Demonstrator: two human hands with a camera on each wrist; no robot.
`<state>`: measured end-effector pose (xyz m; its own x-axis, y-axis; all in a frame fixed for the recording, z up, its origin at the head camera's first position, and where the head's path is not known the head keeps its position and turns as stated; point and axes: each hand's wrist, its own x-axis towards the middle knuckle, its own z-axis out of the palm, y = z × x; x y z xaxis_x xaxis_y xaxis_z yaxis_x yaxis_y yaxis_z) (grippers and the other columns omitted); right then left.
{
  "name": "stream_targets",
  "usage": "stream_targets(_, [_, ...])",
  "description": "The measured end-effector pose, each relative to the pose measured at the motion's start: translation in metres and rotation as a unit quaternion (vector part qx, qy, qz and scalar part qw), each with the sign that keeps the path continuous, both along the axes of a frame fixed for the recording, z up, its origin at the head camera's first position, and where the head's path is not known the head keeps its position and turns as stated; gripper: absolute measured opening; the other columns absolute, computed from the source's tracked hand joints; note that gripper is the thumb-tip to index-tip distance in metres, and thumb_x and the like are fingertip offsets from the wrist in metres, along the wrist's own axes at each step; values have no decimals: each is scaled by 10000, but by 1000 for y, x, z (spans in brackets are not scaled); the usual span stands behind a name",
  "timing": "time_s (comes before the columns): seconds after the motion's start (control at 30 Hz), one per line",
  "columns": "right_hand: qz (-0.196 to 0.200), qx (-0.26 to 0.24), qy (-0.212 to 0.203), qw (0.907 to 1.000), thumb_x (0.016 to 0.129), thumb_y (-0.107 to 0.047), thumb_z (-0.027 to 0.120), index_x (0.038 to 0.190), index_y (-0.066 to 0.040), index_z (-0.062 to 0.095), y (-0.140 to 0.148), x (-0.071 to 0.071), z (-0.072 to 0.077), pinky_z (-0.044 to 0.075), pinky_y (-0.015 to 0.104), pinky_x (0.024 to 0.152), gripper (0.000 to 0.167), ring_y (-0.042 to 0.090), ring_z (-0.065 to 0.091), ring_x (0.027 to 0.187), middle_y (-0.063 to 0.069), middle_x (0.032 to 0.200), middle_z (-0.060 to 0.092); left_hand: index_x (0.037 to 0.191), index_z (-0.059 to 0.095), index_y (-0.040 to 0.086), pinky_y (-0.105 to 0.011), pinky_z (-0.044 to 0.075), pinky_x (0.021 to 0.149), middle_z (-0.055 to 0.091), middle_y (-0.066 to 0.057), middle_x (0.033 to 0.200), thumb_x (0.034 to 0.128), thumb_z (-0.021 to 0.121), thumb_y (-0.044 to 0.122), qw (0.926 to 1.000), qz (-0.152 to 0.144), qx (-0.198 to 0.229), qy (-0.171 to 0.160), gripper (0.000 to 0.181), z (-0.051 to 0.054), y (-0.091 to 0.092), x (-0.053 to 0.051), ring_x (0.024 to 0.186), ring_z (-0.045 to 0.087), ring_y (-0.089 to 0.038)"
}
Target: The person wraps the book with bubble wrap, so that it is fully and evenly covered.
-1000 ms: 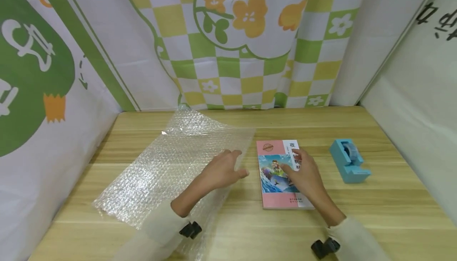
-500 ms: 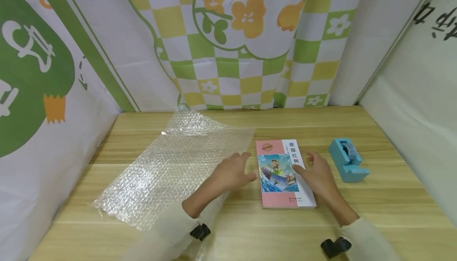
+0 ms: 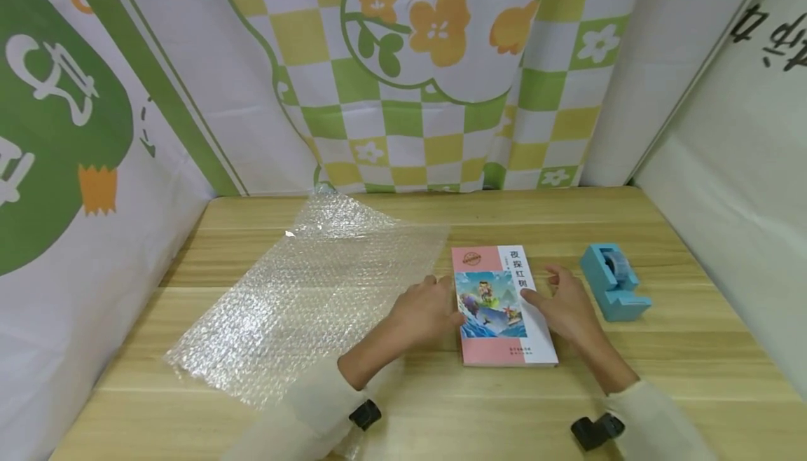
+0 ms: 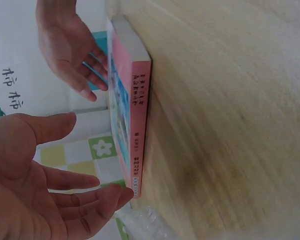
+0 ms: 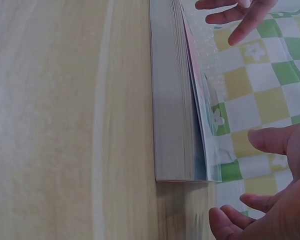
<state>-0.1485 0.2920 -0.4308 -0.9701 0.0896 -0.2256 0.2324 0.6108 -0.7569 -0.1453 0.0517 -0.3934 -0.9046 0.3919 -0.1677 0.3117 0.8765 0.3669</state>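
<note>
A book [image 3: 490,352] with a pink and white cover lies flat on the table, its picture side up. In the left wrist view its pink spine [image 4: 139,110] faces my left hand [image 3: 426,312]. That hand is beside the spine with fingers spread and loosely bent; whether a fingertip touches is unclear. Along the opposite, page side is my right hand [image 3: 565,309], thumb over the white strip of the cover. The right wrist view shows its fingers [image 5: 225,222] loosely bent, near the book's page edges [image 5: 171,100], with nothing gripped.
A sheet of bubble wrap [image 3: 271,307] spreads over the table left of the book, partly under my left forearm. To the right stands a blue tape dispenser [image 3: 614,286] with a roll of clear tape. Printed cloth [image 3: 403,125] hangs behind the wooden table [image 3: 662,370].
My left hand has moved right, from above the bubble wrap to the book's spine. The right hand has drawn back from over the cover to the book's right edge. The book has barely shifted.
</note>
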Motion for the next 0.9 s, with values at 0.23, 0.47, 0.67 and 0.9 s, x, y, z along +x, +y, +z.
stream_targets(0.23, [64,-18,-76,9999,974,-247,638,1506,130,220,3,-4,-4,377,618,1016,774,539,399,1271,394,1414,338,1193,643,-10,-390,531,642,612,-131,940,881,763,309,9998,166,66,33,463,-14,12,-2,826,611,-262])
stream_targets(0.47, [148,35,-185,9997,963,-226,655,1502,141,226,3,-5,-9,383,606,1022,780,545,399,1279,395,1424,340,1101,645,-91,-366,539,636,585,-157,940,871,761,285,9985,162,-510,138,456,-25,23,0,804,603,-270])
stream_targets(0.67, [300,301,-179,9989,962,-248,654,1483,173,230,5,-7,-13,388,608,1012,793,546,412,1260,407,1413,349,958,703,-32,-331,508,595,583,-143,902,891,743,272,9982,45,-553,227,314,-29,26,-1,751,547,-221])
stream_targets(0.9, [565,553,-198,9967,946,-264,675,1452,175,323,6,-7,-16,286,655,1064,758,562,302,1312,422,1431,297,879,727,-25,-328,514,612,617,-143,898,885,753,264,9984,93,-468,295,290,-34,28,-5,765,557,-220])
